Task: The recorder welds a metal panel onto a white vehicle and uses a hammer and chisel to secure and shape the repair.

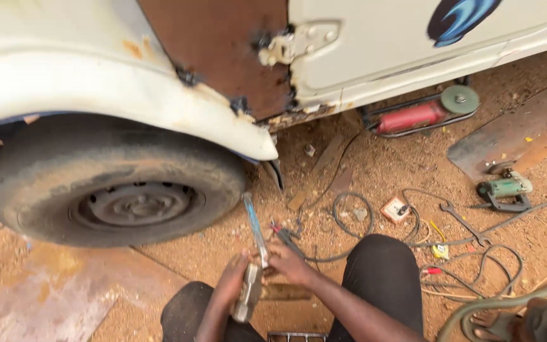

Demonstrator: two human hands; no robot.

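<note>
Here the left hand point(234, 285) wraps a hammer point(248, 292) head-down, while the right hand point(289, 263), just beside it, pinches a blue-handled chisel point(256, 229) slanting away toward the tyre point(112, 183), steadied as if for striking.

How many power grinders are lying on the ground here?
2. A red grinder lies under the white vehicle's sill, upper right. A green grinder lies farther right, beside the rusty metal sheet. Others may be hidden outside the view.
</note>
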